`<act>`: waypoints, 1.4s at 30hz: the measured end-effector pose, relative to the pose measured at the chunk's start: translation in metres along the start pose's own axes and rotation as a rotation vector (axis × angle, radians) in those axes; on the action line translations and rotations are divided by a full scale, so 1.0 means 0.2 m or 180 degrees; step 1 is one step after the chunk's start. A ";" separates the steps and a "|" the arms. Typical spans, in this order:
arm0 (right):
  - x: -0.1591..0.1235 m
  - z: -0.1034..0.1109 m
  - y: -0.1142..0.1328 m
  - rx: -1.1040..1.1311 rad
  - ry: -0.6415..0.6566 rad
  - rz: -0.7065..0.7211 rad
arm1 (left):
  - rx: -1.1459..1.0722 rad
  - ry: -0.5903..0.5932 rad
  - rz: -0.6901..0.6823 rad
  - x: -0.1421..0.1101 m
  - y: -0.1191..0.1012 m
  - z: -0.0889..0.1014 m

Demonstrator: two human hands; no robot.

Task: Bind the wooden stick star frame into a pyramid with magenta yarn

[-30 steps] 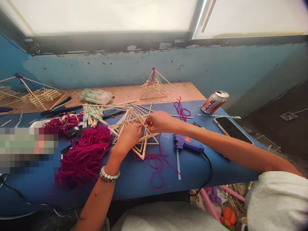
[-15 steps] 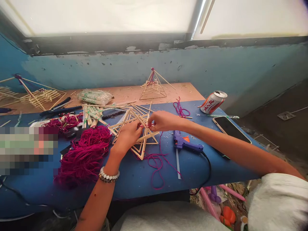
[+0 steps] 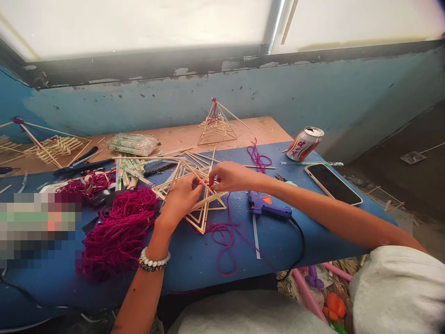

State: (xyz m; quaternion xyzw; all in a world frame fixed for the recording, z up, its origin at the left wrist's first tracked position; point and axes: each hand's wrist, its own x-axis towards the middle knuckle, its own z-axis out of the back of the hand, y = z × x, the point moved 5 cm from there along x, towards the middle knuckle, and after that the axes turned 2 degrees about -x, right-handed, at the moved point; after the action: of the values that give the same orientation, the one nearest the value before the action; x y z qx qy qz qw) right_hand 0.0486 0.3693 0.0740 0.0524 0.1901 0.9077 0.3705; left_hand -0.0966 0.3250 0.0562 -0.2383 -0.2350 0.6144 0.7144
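A star-shaped frame of thin wooden sticks (image 3: pixel 199 228) rests on the blue table covering in front of me. My left hand (image 3: pixel 181 198) is closed on its sticks, with thumb and forefinger near the middle. Close beside it, my right hand (image 3: pixel 229 176) pinches magenta yarn at the same crossing of sticks. The fingertips partly hide the exact grip. From there a loose strand of yarn (image 3: pixel 224 241) trails in loops over the table toward me. A large magenta yarn bundle (image 3: pixel 120 227) lies left of my left wrist.
A purple glue gun (image 3: pixel 269 207) with a black cord lies right of the frame. Farther right are a phone (image 3: pixel 333 184) and a drink can (image 3: pixel 305 144). Behind stand a stick pyramid (image 3: pixel 217 127) and a bag of wrapped sticks (image 3: pixel 132 144); pliers (image 3: pixel 83 165) lie at left.
The view has tilted and shifted slightly. Both hands stay at the same crossing of the frame, with only small finger movement.
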 end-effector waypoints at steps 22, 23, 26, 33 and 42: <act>-0.03 0.03 0.03 0.0387 -0.0072 -0.0294 | -0.1228 0.0059 -0.0242 0.02 0.02 0.01; -0.03 0.03 0.02 0.0485 -0.0019 -0.0288 | -0.1333 0.0054 -0.0213 0.02 0.02 0.00; 0.01 0.02 -0.01 0.0827 0.0282 -0.0365 | -0.1616 0.0065 -0.0080 0.04 0.04 -0.01; 0.06 0.00 -0.07 0.1589 0.1039 -0.0556 | -0.1671 -0.0022 -0.0023 0.04 0.01 -0.03; 0.07 -0.02 -0.10 0.2057 0.1180 -0.0598 | -0.0602 -0.0011 -0.0146 0.01 0.00 0.00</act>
State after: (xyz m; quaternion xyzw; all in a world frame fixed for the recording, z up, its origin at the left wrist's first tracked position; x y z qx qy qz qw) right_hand 0.0498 0.3902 0.0619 -0.0161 0.5341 0.7572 0.3757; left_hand -0.0957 0.3270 0.0570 -0.2982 -0.2986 0.5733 0.7023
